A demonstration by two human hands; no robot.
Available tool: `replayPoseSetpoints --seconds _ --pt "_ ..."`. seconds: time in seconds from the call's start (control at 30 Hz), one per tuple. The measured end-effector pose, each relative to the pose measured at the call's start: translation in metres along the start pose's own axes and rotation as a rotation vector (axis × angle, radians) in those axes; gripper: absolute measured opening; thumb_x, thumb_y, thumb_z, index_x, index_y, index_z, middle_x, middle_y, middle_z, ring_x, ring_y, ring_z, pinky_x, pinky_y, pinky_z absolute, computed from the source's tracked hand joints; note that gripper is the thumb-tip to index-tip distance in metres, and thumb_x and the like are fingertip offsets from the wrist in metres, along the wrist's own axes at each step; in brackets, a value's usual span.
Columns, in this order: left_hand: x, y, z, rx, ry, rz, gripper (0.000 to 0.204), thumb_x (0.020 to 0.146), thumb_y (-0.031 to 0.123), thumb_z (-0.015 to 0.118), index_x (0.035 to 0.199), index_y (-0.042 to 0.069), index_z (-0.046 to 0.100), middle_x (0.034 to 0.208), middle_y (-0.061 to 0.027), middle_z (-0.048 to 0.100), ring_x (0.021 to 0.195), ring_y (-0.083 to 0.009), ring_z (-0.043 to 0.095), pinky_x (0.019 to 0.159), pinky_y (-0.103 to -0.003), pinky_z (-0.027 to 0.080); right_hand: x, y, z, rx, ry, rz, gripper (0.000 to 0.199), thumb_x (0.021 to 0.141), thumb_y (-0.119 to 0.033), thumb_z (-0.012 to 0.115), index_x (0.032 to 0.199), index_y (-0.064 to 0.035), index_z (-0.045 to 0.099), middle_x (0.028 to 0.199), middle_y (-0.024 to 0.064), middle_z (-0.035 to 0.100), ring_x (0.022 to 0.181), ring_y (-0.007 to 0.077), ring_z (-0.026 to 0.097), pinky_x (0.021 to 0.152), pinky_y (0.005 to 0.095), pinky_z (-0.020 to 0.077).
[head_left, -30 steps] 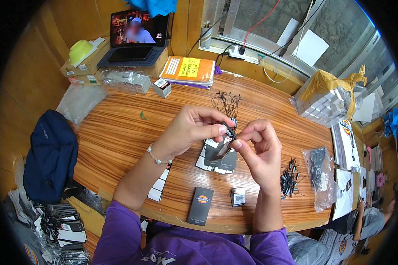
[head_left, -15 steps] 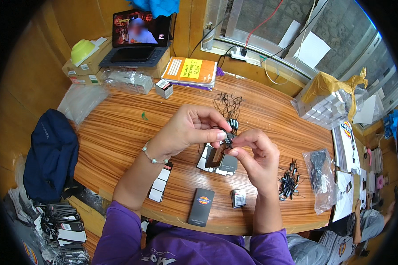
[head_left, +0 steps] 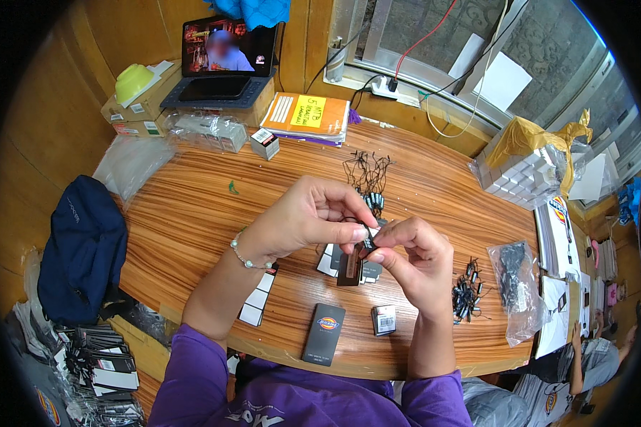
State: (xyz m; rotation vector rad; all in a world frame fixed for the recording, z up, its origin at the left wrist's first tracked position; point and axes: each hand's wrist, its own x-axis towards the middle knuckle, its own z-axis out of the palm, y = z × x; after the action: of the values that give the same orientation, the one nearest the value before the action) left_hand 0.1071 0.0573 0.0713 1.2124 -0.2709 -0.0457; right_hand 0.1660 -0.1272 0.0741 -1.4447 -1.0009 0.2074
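My left hand [head_left: 312, 217] and my right hand [head_left: 419, 263] meet above the middle of the table. Their fingertips pinch a black tag string [head_left: 369, 244] with a small dark seal on it. Just below hangs a brown and black tag [head_left: 348, 270], partly covered by my fingers. Under it lie grey and white tags [head_left: 327, 260], mostly hidden. Behind my hands is a bunch of black strings [head_left: 367, 171] with seals. A dark grey hang tag [head_left: 325, 334] and a small stack of labels [head_left: 384, 320] lie near the front edge.
A loose pile of black strings [head_left: 466, 293] sits to the right, beside a clear plastic bag [head_left: 514, 285]. White-and-black labels [head_left: 258, 302] lie by my left forearm. At the back are a tablet [head_left: 224, 53], orange notebooks [head_left: 303, 117] and a wrapped stack of boxes [head_left: 520, 167].
Both hands have lowered slightly. The brown and black tag has swung down and left into a more upright hang, and my right fingers have closed nearer the seal.
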Motion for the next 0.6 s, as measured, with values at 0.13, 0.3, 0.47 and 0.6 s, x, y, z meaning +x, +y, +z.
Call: replayPoseSetpoints --seconds 0.13,0.3,0.47,0.6 --pt "0.001 -0.003 -0.002 -0.008 -0.022 0.000 0.016 0.076 0.003 0.065 0.090 -0.002 0.061 0.079 -0.0056 0.061 0.065 -0.0083 0.058 0.060 -0.019 0.048 0.000 0.001 0.001 -0.006 -0.003 -0.021 0.011 0.072 -0.004 0.069 0.074 -0.0012 0.058 0.071 0.0049 0.062 0.067 0.0118 0.059 0.061 0.0243 0.0459" --pt "0.000 0.000 -0.002 -0.024 -0.053 -0.009 0.015 0.077 0.004 0.065 0.090 -0.002 0.060 0.079 -0.0056 0.061 0.066 -0.0083 0.058 0.060 -0.019 0.048 0.001 0.008 -0.001 0.035 -0.058 -0.036 0.013 0.073 -0.002 0.068 0.080 -0.0013 0.057 0.075 0.0053 0.061 0.072 0.0115 0.059 0.064 0.0238 0.0451" --pt "0.001 0.000 0.006 0.097 0.098 0.105 0.014 0.078 0.004 0.064 0.091 -0.002 0.060 0.079 -0.0050 0.061 0.066 -0.0089 0.058 0.063 -0.019 0.048 0.004 0.004 0.001 0.263 -0.070 0.108 0.018 0.078 -0.006 0.065 0.091 -0.0001 0.054 0.084 0.0063 0.060 0.082 0.0096 0.056 0.071 0.0238 0.0435" --pt "0.005 -0.002 0.016 0.723 0.302 0.443 0.023 0.073 0.002 0.066 0.095 0.000 0.061 0.084 -0.0063 0.058 0.081 -0.0169 0.056 0.076 -0.027 0.045 0.008 0.018 -0.001 0.170 -0.088 0.224 0.015 0.085 -0.012 0.057 0.092 0.0000 0.053 0.076 0.0048 0.059 0.074 0.0094 0.054 0.069 0.0228 0.0423"
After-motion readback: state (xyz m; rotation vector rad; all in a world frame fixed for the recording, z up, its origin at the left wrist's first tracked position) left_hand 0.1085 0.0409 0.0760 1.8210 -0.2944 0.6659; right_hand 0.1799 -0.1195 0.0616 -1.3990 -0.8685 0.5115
